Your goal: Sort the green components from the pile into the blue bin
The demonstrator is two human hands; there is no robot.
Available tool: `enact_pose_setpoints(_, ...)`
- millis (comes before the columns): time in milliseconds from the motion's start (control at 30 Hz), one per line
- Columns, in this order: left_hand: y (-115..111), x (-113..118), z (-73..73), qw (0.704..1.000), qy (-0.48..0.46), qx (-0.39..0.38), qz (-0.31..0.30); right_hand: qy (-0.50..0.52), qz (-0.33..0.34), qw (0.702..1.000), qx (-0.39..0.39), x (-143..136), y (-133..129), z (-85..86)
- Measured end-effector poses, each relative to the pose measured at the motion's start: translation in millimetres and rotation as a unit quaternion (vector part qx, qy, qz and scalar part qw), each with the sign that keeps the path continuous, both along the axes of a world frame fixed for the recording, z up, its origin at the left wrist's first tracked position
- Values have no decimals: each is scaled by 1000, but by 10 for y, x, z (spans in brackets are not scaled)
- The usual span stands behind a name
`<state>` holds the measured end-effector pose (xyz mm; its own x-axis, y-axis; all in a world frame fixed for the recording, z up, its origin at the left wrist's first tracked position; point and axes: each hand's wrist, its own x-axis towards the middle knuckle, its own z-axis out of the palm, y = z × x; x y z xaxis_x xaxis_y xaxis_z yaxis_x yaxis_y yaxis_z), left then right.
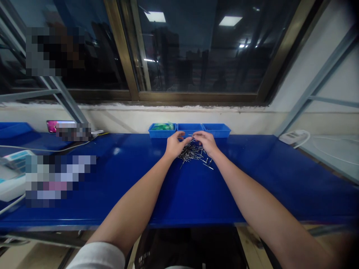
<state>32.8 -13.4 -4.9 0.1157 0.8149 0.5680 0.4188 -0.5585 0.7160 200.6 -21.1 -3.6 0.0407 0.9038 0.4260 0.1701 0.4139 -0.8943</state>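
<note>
A loose pile of thin metal blind rivets (191,152) lies on the blue tabletop (193,198), with a few stray ones at its near right side. Over the pile's left side is my left hand (175,145), its fingers curled and its thumb reaching toward the other hand; what it grips is too small to make out. My right hand (206,142) is above the right side, thumb and fingertips pinched around one slim rivet. The two hands' fingertips nearly meet, and they hide the back of the pile.
Behind the hands, three small blue bins stand in a row: a left bin (155,133) holding a green plastic bag (164,126), a middle bin (182,128) and a right bin (221,133). A white device (294,136) with a cable sits at right; a white machine (14,183) stands at left.
</note>
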Motion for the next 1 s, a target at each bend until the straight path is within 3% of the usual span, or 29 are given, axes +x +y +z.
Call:
enact_pose_setpoints(67, 41, -49, -12, 998, 33, 24, 54, -107, -77, 991, 36, 51, 12, -8)
enact_pose_setpoints(167, 103, -129, -50, 986, 101, 44, 124, -257, -144, 952, 82, 131, 45, -45)
enact_pose_setpoints(367, 133, -172, -145, 956, 241, -35, 161, -377, -160, 911, 52, 199, 168, -148)
enact_pose_setpoints(667, 75, -110, -148, 933, 324, -102, 119, -441, -132, 887, -20, 176, 200, -187)
enact_pose_setpoints(1000, 83, -105, -182, 940, 315, -86, 96, -397, -148, 906, -4, 228, 290, -297)
